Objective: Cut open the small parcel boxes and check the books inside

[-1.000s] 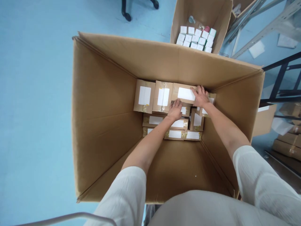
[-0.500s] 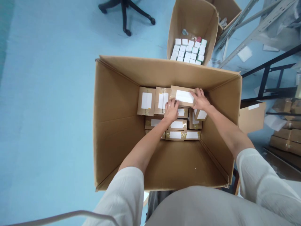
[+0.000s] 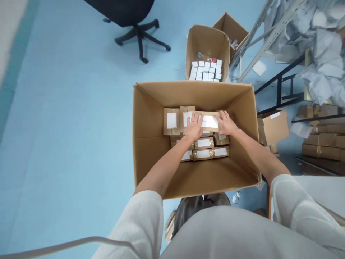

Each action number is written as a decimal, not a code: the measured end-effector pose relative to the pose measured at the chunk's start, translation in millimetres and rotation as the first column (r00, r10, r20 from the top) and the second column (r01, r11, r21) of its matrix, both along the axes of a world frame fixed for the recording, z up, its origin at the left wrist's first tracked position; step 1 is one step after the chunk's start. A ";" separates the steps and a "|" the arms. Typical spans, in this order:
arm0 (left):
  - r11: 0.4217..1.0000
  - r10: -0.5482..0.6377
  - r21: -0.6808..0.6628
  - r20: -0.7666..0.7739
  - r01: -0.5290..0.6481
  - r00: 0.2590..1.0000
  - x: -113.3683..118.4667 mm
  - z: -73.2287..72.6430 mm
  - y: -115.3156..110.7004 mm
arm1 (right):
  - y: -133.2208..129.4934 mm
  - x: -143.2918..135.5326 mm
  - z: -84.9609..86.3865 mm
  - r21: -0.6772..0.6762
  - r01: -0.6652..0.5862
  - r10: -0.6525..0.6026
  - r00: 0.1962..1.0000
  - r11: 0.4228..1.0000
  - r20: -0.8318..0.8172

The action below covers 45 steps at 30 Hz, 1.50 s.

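Inside a large open carton (image 3: 151, 154), several small brown cardboard boxes with white labels lie in rows. My left hand (image 3: 193, 128) grips the left end of one small cardboard box (image 3: 208, 122), and my right hand (image 3: 225, 123) grips its right end. This box lies across the others near the carton's far wall, its white label facing up. Left of it stand two more labelled boxes, the outer box (image 3: 171, 122) and the inner box (image 3: 187, 112), the latter partly covered by my left fingers. Nearer to me lies a row with a taped box (image 3: 203, 154).
Beyond the carton stands a tall cardboard box (image 3: 207, 39) holding several white packets (image 3: 205, 73). A black office chair (image 3: 137, 32) is at the far left. Metal shelving (image 3: 265, 50) and stacked brown boxes (image 3: 327, 144) line the right side, with a white table (image 3: 320, 190) near my right arm.
Both hands have brought the held box a little nearer to me, and it now sits flatter among the others. The camera view has shifted, showing more of the chair and the right side.
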<state>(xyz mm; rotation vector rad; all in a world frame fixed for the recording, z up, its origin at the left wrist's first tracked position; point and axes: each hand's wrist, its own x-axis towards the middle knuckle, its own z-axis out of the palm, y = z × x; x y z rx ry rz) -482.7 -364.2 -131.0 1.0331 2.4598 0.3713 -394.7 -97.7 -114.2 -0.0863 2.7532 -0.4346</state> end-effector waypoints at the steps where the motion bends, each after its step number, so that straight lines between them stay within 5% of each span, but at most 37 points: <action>1: 0.999 -0.039 -0.013 0.001 0.039 0.999 0.1 4.6 -1.9 | -5.1 8.1 3.7 -0.001 0.007 -0.007 1.000 1.000 0.004; 14: 0.892 -0.426 -0.171 -0.020 0.417 0.904 46.8 85.4 -57.8 | -94.7 132.5 51.3 -0.081 0.128 -0.131 0.991 0.988 -0.036; 21: 0.860 -0.509 -0.070 -0.182 0.505 0.841 47.9 150.3 -51.3 | -106.9 167.3 118.1 -0.026 0.250 -0.250 0.952 0.968 -0.175; 28: 0.794 -0.574 0.024 -0.298 0.607 0.763 36.2 235.6 19.6 | -64.3 197.4 205.1 0.033 0.382 -0.348 0.872 0.924 -0.343; 32: 0.703 -0.646 0.068 -0.354 0.708 0.676 54.3 266.8 77.5 | -29.7 244.1 237.1 0.059 0.472 -0.417 0.824 0.880 -0.383; 38: 0.536 -0.768 0.093 -0.358 0.839 0.531 127.0 272.3 182.4 | 14.7 350.2 255.5 0.112 0.629 -0.543 0.736 0.769 -0.403; 45: 0.339 -0.899 0.034 -0.283 0.940 0.335 258.7 250.9 284.8 | 24.2 483.1 233.2 0.125 0.816 -0.734 0.566 0.565 -0.375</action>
